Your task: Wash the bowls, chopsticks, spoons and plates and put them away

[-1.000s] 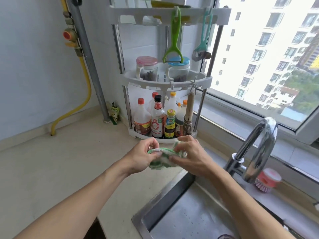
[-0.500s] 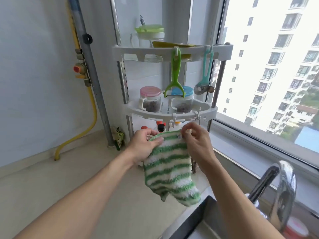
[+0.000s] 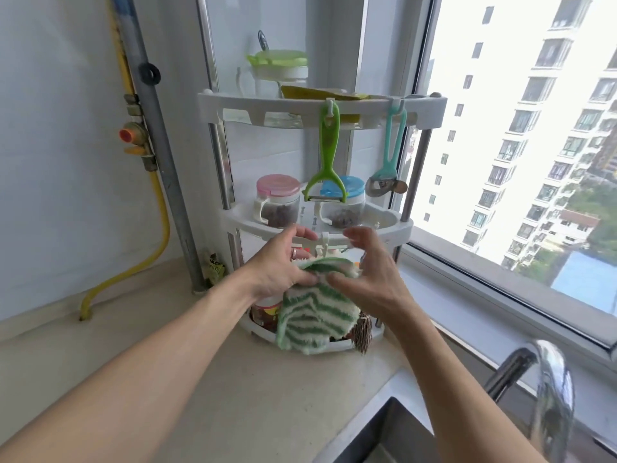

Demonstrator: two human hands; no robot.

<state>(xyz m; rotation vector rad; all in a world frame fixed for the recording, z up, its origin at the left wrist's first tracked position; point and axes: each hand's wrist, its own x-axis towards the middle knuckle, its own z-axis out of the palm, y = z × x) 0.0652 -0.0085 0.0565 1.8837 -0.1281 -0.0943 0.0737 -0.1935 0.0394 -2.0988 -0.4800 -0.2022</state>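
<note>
A green-and-white striped dishcloth (image 3: 315,317) hangs in front of the lowest tier of the white corner rack (image 3: 399,228), its top edge just under the hooks of the middle shelf. My left hand (image 3: 282,264) pinches the cloth's upper left edge. My right hand (image 3: 369,274) touches the upper right edge with thumb and fingers spread. No bowls, chopsticks, spoons or plates are in sight.
The rack holds two lidded jars (image 3: 278,200), a hanging green peeler (image 3: 327,158) and a teal tool (image 3: 389,162); bottles stand behind the cloth. A chrome faucet (image 3: 547,389) and the sink corner (image 3: 384,436) lie at lower right. A grey pipe (image 3: 157,135) and yellow hose (image 3: 160,208) run down the left wall.
The bunched cloth was unfolded and lifted to the rack's middle shelf. Both hands moved up and away from the sink, and the view tilted upward.
</note>
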